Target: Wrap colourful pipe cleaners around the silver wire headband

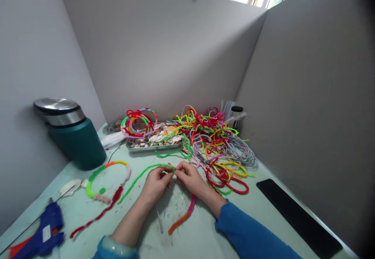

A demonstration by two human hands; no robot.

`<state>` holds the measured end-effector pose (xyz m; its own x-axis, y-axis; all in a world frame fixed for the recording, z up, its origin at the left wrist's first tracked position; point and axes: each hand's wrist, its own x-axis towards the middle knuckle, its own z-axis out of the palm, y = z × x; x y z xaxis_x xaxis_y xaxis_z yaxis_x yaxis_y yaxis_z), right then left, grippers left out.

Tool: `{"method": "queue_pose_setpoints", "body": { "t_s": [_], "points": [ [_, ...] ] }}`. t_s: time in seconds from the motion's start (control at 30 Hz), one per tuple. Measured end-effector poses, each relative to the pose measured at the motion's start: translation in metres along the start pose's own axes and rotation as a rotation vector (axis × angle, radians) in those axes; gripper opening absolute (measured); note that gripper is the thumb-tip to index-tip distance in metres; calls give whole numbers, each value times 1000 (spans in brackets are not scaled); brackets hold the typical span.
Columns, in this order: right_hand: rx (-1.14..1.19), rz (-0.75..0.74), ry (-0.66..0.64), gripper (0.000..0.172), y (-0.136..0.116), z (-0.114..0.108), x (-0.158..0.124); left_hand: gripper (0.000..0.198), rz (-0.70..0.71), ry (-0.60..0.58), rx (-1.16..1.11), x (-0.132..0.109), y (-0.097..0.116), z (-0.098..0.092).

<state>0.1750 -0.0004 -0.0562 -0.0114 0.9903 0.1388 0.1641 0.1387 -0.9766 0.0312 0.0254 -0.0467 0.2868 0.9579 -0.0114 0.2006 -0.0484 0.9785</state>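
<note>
A bright green pipe cleaner [140, 174] runs from the table up to the pinched fingertips of my left hand [156, 183]. Close beside it, my right hand [190, 177] is also closed, its fingertips on the same pipe cleaner's end. Below my right hand a curved strip wrapped in pink and orange [181, 221] comes out; its upper part is hidden behind the hand. On the table to the left lies a ring wrapped in several colours [93, 177], with a loose red pipe cleaner [99, 218] trailing from its open side.
A blue glue gun [48, 227] and a teal bottle [77, 143] stand at the left. Behind my hands are a metal tray of shells [155, 148], finished rings [137, 124] and a tangled pipe cleaner pile [205, 126]. A black strip [295, 216] lies right. Grey panels enclose the table.
</note>
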Motion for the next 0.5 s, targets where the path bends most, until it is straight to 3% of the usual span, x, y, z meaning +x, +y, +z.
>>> {"method": "queue_pose_setpoints", "body": {
  "t_s": [0.5],
  "points": [
    [180, 70, -68, 6, -2, -3, 0, 25, -76, -159, -246, -6, 9, -4]
  ]
}}
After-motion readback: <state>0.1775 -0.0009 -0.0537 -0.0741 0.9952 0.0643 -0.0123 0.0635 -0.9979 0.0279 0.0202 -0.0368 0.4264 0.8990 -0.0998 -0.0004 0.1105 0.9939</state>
